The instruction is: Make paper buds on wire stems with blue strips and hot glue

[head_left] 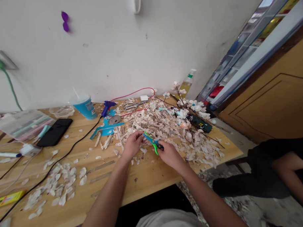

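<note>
Green-and-blue scissors (153, 142), near the front edge of the wooden table (144, 181) beside the petal heap (166, 121): right hand (169, 155) closed through the handles, left hand (132, 146) pinched shut at the blade tips, contents too small to tell; steady pinch and short snips judged best.

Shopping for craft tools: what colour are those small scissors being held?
The scissors are blue and bright green, best seen in the head view.

Husk heap (167, 126) lies mid-table (144, 180), cup (84, 107) and phone (55, 131) to its left.
</note>
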